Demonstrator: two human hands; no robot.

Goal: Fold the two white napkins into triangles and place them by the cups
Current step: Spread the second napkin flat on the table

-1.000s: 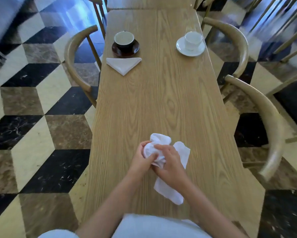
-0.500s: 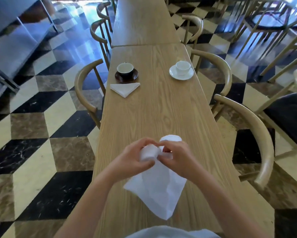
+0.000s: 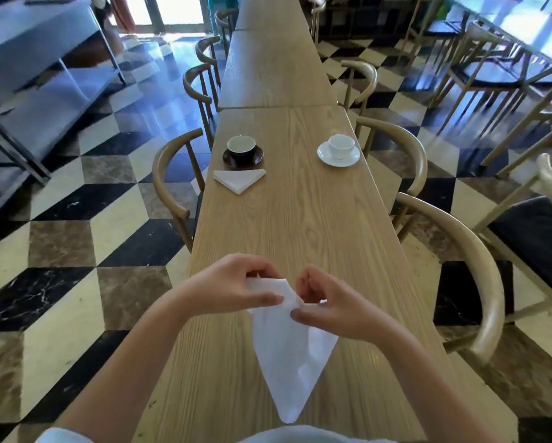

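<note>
While we look down the long wooden table (image 3: 300,225), we see two cups at its far part. On the left a dark cup (image 3: 241,146) with a pale inside stands on a dark saucer (image 3: 243,157); on the right a white cup (image 3: 341,146) stands on a white saucer (image 3: 338,155). We cannot tell whether either cup holds any drink. Just on the near side of the dark saucer lies a folded white napkin (image 3: 239,181), a flat triangle with its point toward us, close to the saucer but not touching it. No napkin lies by the white cup.

Near our edge of the table we hold the second white napkin (image 3: 287,353). Our left hand (image 3: 233,284) pinches its top edge between thumb and fingers, knuckles up, wrist coming in from the lower left. Our right hand (image 3: 329,302) pinches the same top edge just beside it, fingers curled, forearm coming in from the lower right. Both hands are closed on the cloth and stand near each other without touching. The napkin hangs down from them in a long tapering shape, its tip toward our body, above or against the tabletop. Wooden chairs (image 3: 172,187) line both sides.
</note>
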